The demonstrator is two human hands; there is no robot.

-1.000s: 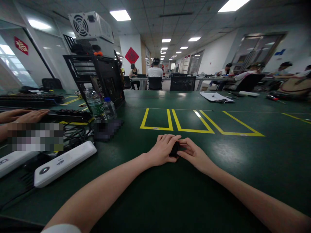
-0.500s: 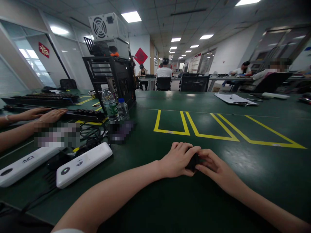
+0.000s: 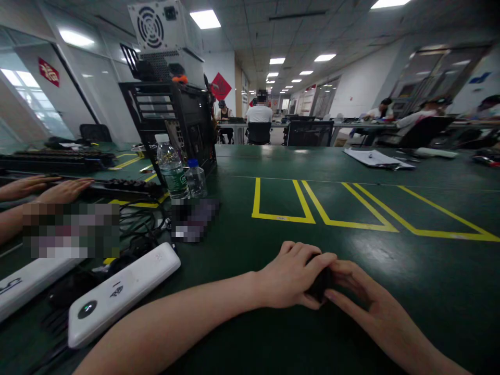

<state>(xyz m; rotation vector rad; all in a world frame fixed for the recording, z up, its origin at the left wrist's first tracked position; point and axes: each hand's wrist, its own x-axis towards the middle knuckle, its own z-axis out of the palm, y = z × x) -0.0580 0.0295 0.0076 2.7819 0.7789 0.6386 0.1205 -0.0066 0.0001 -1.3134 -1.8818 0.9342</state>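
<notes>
Both of my hands rest on the green table [image 3: 410, 271] and meet around a small black object [image 3: 321, 284]. My left hand [image 3: 291, 276] curls over its left side with the fingers bent around it. My right hand [image 3: 361, 291] pinches it from the right with thumb and fingertips. Most of the black object is hidden between my fingers, so I cannot make out what it is. Yellow tape rectangles [image 3: 283, 200] are marked on the table just beyond my hands.
At the left lie two white power strips [image 3: 123, 291], tangled cables, two water bottles [image 3: 172, 169] and an open black computer case [image 3: 175, 125] with a power supply on top. Another person's hands [image 3: 58, 190] rest on a keyboard at far left. A clipboard [image 3: 375, 158] lies far right.
My hands stay closed together on the black object. The view has shifted, so hands and table sit lower and more to the right in the picture.
</notes>
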